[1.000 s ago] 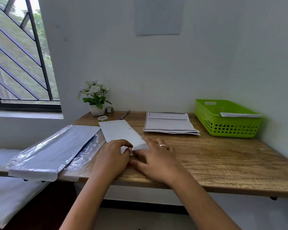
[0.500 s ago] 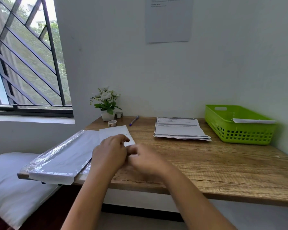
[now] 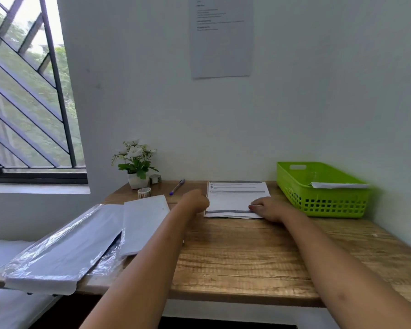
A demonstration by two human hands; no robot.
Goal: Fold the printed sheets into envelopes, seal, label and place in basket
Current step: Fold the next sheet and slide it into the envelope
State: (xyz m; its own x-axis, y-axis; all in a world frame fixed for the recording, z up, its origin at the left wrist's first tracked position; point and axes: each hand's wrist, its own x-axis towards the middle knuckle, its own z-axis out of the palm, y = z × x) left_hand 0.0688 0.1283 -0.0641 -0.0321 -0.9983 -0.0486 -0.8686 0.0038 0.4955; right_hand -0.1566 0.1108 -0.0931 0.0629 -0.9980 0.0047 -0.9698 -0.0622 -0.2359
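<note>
A stack of printed sheets (image 3: 235, 198) lies at the back of the wooden table (image 3: 247, 255). My left hand (image 3: 195, 202) sits with curled fingers at the stack's left edge; its fingertips are hidden. My right hand (image 3: 269, 207) rests on the stack's near right corner, fingertips on the top sheet. A white envelope (image 3: 145, 222) lies flat left of my left arm, apart from both hands. The green basket (image 3: 323, 193) stands at the far right with one white envelope (image 3: 339, 185) inside.
A plastic-wrapped pack of envelopes (image 3: 62, 250) overhangs the table's left edge. A pen (image 3: 177, 186), two small tape rolls (image 3: 144, 192) (image 3: 155, 178) and a flower pot (image 3: 135, 162) stand at the back left. A printed notice (image 3: 221, 36) hangs on the wall.
Both hands left the white envelope near the table's front and reached forward and right to the printed stack. The camera view tilted upward.
</note>
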